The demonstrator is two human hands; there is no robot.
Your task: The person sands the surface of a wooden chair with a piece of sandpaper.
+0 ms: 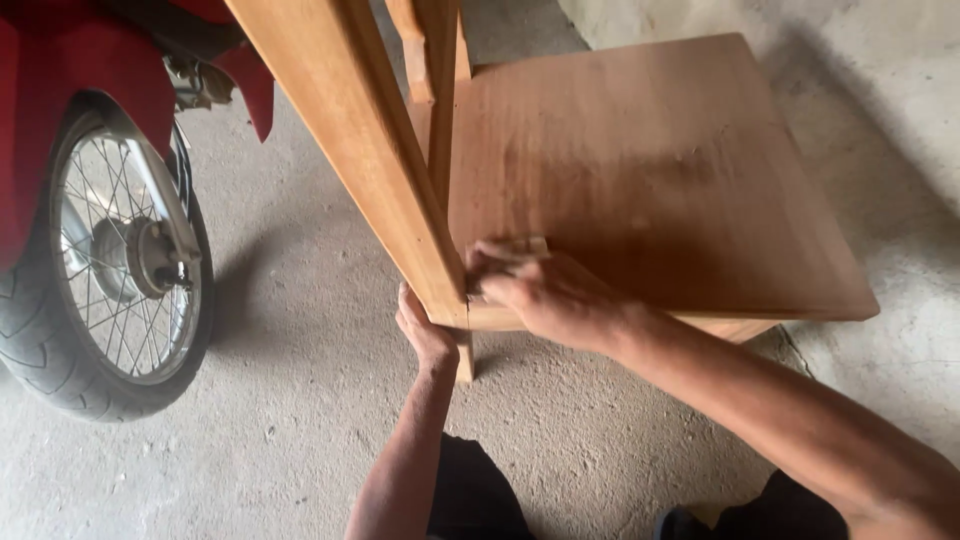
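A bare wooden chair [650, 170] stands on the concrete floor, seen from above. My right hand [545, 290] presses a small folded piece of sandpaper [520, 248] against the seat's near left corner, next to the back post [370, 150]. My left hand [425, 330] grips the chair from outside, just below the seat at the foot of that post, its fingers partly hidden behind the wood.
A red motorbike's spoked front wheel [110, 260] and fender stand close on the left. Grey concrete floor [300, 420] spreads around the chair. My dark-clothed knees [480, 500] show at the bottom edge.
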